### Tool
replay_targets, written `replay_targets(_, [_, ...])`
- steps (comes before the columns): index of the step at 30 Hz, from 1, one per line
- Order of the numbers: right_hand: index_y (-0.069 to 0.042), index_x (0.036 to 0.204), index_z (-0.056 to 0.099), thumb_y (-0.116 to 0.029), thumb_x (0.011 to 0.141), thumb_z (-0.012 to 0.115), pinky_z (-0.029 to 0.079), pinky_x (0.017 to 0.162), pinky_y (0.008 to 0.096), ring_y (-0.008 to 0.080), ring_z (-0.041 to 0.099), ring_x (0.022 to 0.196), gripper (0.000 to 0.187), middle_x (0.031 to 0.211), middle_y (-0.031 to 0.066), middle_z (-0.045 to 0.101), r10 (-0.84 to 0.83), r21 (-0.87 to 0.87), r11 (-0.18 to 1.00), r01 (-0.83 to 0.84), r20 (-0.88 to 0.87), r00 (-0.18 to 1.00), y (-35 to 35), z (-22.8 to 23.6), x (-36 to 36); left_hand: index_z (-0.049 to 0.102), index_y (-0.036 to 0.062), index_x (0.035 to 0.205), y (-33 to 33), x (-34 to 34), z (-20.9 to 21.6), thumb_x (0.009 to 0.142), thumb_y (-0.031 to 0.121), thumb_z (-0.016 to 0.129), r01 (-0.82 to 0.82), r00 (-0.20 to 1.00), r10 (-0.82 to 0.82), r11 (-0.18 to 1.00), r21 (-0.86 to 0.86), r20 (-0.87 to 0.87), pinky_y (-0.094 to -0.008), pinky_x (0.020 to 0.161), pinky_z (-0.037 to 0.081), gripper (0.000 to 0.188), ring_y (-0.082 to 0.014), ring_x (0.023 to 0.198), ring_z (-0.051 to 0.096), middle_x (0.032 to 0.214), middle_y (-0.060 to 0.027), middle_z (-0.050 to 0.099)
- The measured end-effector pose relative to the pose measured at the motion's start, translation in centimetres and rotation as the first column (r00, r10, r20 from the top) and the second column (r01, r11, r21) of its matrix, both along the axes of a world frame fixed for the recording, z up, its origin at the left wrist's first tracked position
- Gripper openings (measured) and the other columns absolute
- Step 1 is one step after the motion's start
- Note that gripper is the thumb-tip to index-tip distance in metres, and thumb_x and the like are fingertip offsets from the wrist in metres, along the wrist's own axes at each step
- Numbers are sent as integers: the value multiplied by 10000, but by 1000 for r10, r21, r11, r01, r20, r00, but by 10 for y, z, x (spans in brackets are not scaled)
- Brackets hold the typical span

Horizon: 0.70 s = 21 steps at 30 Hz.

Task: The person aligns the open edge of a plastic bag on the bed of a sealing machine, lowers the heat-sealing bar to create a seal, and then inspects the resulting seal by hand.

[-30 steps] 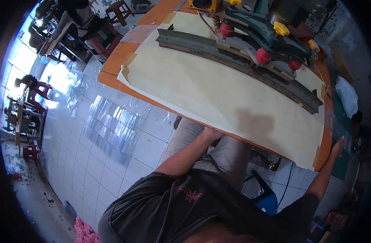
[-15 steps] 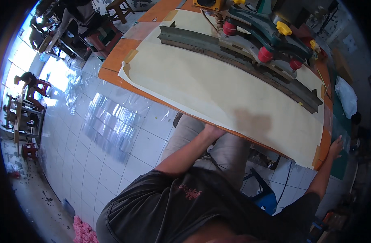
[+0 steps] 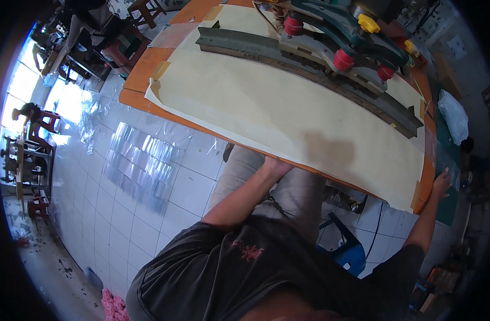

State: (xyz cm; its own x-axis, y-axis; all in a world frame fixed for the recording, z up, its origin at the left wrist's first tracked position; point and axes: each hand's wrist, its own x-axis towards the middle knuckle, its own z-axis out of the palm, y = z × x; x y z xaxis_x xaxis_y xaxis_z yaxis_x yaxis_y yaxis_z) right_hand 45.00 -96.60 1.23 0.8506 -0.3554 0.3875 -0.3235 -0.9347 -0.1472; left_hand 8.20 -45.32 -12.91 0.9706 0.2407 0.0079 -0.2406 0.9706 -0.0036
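At the front edge of the orange table (image 3: 135, 96), my left hand (image 3: 277, 166) is against the edge above my lap; its fingers are hidden beneath the tabletop. My right hand (image 3: 441, 184) is past the table's right end, over a green surface (image 3: 449, 211) beside clear plastic film (image 3: 444, 162). Its fingers look apart, and I see nothing held in them. Cream paper (image 3: 245, 107), taped at the corners, covers most of the tabletop. Across it lies a long dark metal rail (image 3: 245, 47), and behind that stands a dark green machine (image 3: 330, 27) with red and yellow knobs.
A white plastic bag (image 3: 452, 117) lies on the green surface at right. Under the table stands a blue plastic stool (image 3: 344, 251). Clear plastic strips (image 3: 140, 163) lie on the tiled floor at left. A person (image 3: 87, 32) sits at the far left near stools and machines.
The whole view has shifted slightly, with the table appearing a little higher and further left. My right hand has changed its pose slightly; my left hand stays at the table edge.
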Motion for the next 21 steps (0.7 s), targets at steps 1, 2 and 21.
replay_targets(1, [-120, 1418, 349, -630, 940, 186, 92, 1087, 646, 291, 201, 1415, 717, 1498, 103, 305, 0, 5, 1000, 0, -9, 1000, 1, 0, 0, 358, 54, 1377, 0, 0, 0, 925, 553, 377, -1, 1000, 1, 1000, -15, -9, -510, 1065, 335, 674, -338, 1270, 413, 1401, -156, 409])
replay_targets(2, [-120, 1418, 349, -630, 940, 186, 92, 1087, 646, 291, 201, 1415, 717, 1498, 103, 305, 0, 4, 1000, 0, -11, 1000, 3, 0, -1, 358, 54, 1377, -1, -1, -1, 925, 553, 377, -2, 1000, 1, 1000, -16, -11, -510, 1065, 335, 674, -338, 1270, 413, 1401, -156, 409])
replay_targets(21, [-122, 1405, 366, -640, 934, 190, 79, 1090, 644, 298, 239, 1400, 722, 1467, 127, 355, -9, 15, 1000, 9, -1, 1000, -2, -2, 2, 361, 59, 1371, -3, -3, 17, 968, 473, 312, -26, 999, 29, 997, -74, 33, -515, 1066, 335, 580, -337, 1264, 414, 1396, -155, 412])
